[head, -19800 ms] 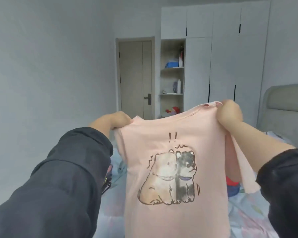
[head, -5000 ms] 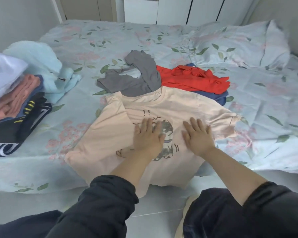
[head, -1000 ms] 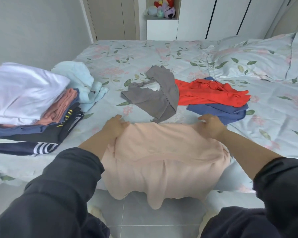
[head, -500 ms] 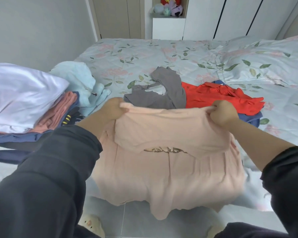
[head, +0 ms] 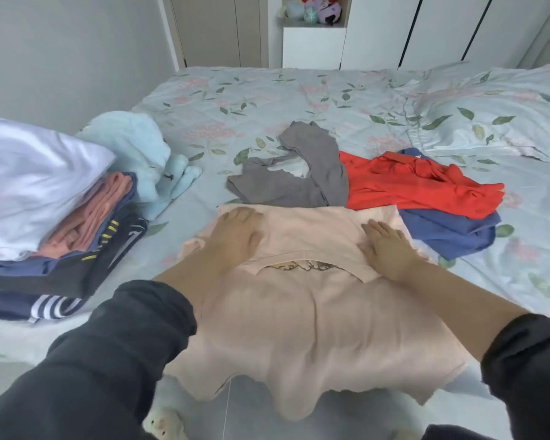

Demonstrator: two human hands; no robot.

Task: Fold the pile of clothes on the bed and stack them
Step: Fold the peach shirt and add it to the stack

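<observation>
Pressing the pink shirt [head: 315, 328] with left hand [head: 238, 233] and right hand [head: 386, 249] flat, grip apart. Runs long near-to-far over the bed [head: 267, 100] edge; lies right of the folded stack [head: 38, 185], nearer the left hand.

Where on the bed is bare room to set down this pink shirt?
Bare bedspread lies beyond the grey garment, and a narrower strip runs between it and the light blue garment. Crowded: the folded stack at left, the red garment and dark blue garment at right.

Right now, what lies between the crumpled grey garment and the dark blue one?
A crumpled red shirt, bordering the grey garment and lying partly over the dark blue garment, seen in the head view.
</observation>
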